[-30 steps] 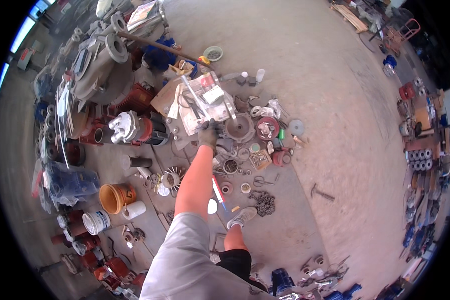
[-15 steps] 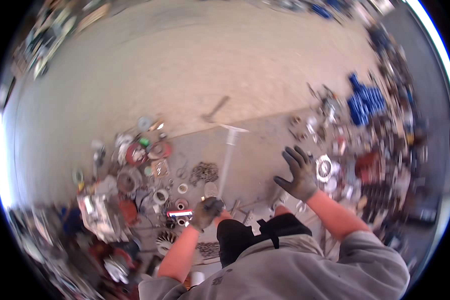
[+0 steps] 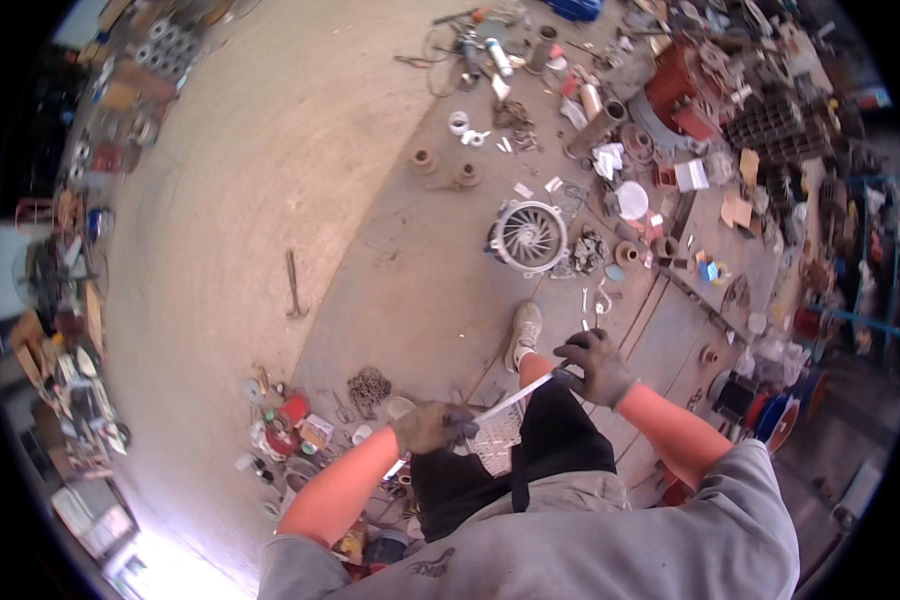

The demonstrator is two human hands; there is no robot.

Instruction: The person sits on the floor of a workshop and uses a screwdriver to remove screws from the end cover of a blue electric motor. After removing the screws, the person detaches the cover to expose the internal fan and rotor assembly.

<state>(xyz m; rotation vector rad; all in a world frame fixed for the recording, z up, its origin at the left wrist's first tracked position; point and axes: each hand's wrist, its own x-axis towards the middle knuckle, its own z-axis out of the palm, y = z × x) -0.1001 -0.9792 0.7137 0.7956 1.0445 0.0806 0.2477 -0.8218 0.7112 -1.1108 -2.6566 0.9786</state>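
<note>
A long, silvery caliper slants across in front of my thighs. My gloved left hand is closed around its lower left end. At the upper right end, my gloved right hand has its fingers curled onto the caliper, and they hide its jaws. Beyond the right hand, a round metal housing with radial fins lies on the floor plate. A crumpled dark rag or scrap sits beside it.
A hammer lies on the floor to the left. Near my left forearm are a chain pile and red parts. Flanged metal pieces stand farther off. A red machine housing and stacked dark grates crowd the far right.
My right hand, spread open and apart before, now grips the caliper. The caliper has swung from pointing away to lying across my body. My view has turned to the right.
</note>
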